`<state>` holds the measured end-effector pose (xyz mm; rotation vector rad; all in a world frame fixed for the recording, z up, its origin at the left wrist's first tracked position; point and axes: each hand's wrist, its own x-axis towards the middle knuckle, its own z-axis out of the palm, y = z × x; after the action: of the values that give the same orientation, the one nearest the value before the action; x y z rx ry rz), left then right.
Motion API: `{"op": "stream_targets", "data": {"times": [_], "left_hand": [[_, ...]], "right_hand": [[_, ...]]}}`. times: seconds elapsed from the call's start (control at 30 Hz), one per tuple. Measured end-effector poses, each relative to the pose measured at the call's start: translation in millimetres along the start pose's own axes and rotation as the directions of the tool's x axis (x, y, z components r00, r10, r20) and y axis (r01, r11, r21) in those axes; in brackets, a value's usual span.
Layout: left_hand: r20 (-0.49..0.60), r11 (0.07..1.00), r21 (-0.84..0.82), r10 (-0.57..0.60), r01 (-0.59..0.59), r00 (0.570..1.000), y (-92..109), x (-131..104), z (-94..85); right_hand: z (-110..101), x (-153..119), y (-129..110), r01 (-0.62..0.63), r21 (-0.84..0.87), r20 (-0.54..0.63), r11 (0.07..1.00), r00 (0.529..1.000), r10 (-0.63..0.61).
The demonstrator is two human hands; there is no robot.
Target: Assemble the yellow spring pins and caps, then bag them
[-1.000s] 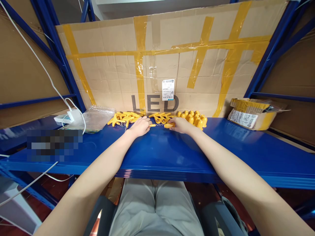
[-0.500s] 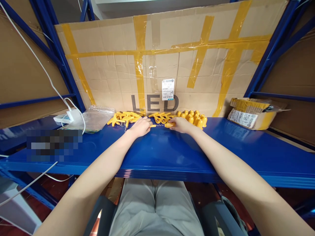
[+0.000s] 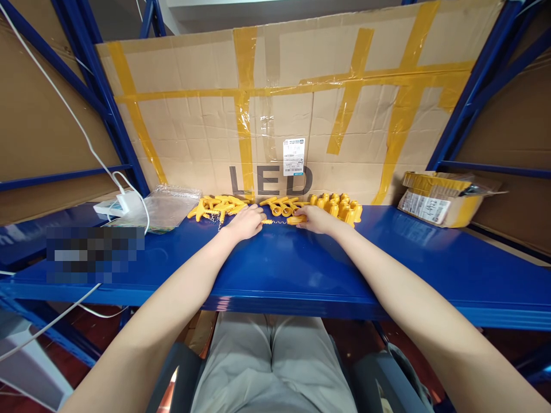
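Observation:
My left hand [image 3: 246, 222] is closed around a yellow-handled corkscrew [image 3: 267, 221], its grip mostly hidden by the fingers. A thin metal spiral [image 3: 279, 222] sticks out to the right, low over the blue shelf. In my right hand [image 3: 317, 219] a yellow tubular sleeve [image 3: 295, 219] is pinched, lying level and in line with the spiral's tip. Left of my left hand lies a pile of yellow T-shaped corkscrews [image 3: 221, 205]. Behind the gap between my hands are yellow sleeved pieces [image 3: 282, 205], round ends facing me. Beyond my right hand stand several upright yellow sleeves [image 3: 344, 206].
A large taped cardboard sheet [image 3: 198, 132] closes off the back of the blue shelf [image 3: 293, 269]. On the left are a white power strip [image 3: 124, 203] with cables, clear plastic bags [image 3: 174, 201] and a blurred-out dark item [image 3: 94, 252]. A small open carton [image 3: 443, 201] sits right.
The yellow sleeve in my right hand has shifted slightly left, toward the spiral's tip. My left hand has hardly moved.

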<state>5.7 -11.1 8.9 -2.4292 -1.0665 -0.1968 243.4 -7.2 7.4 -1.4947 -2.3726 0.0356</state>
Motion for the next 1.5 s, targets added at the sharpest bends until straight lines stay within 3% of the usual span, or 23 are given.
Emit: {"op": "stream_targets", "data": {"times": [0.27,0.5,0.7,0.93,1.07,1.17,1.27,1.37,1.5], "left_hand": [[-0.018,0.999,-0.034,-0.009,0.009,1.0,-1,1,1.2],[-0.051,0.994,-0.073,0.073,-0.077,0.996,12,2,-6.2],[-0.058,0.991,-0.104,0.082,-0.088,0.995,14,1,-5.1],[-0.098,0.988,-0.157,-0.011,-0.004,0.995,9,1,0.2],[-0.129,0.967,-0.149,-0.229,0.209,0.965,9,0,0.5],[-0.046,0.907,-0.212,-0.381,0.364,0.923,8,0,-0.1],[0.024,0.889,-0.307,-0.349,0.339,0.937,4,0,2.2],[0.025,0.881,-0.393,-0.274,0.262,0.961,-1,1,8.2],[0.04,0.826,-0.497,-0.286,0.267,0.958,-4,2,15.5]], "right_hand": [[0,0,0,0.05,0.031,0.013,0.998,0.999,-0.051],[2,-2,-9,0.123,0.057,-0.006,0.991,0.992,-0.123],[3,-4,-16,0.07,0.118,0.002,0.991,0.998,-0.07],[2,-3,-13,0.067,0.2,-0.01,0.978,0.998,-0.067],[3,-3,-11,0.058,0.208,-0.016,0.976,0.998,-0.056],[3,-3,-11,0.048,0.205,-0.022,0.978,0.999,-0.044],[3,-3,-12,0.031,0.2,-0.006,0.979,1.0,-0.03],[2,-4,-12,0.011,0.2,0.003,0.98,1.0,-0.012],[3,-3,-11,0.025,0.168,0.006,0.986,1.0,-0.027]]}}
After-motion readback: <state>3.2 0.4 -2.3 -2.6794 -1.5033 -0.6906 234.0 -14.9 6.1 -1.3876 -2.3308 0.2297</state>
